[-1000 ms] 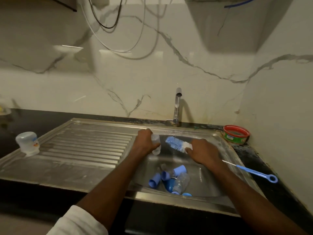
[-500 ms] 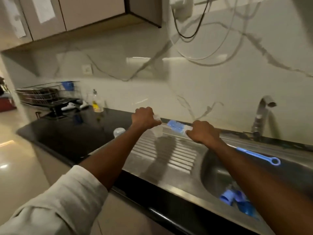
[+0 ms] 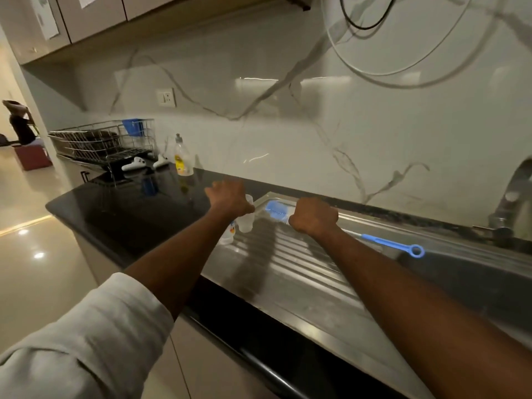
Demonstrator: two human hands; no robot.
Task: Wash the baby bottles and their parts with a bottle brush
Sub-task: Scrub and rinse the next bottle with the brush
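Head view: your left hand (image 3: 230,200) grips a small clear plastic bottle part (image 3: 247,218) over the steel draining surface (image 3: 290,263); your right hand (image 3: 313,217) clasps the blue-bristled bottle brush (image 3: 275,210), its long axis pointing left toward that part.

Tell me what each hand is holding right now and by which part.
Left hand grips a clear bottle part by its upper end. Right hand grips the bottle brush just behind its blue bristles, handle trailing behind.
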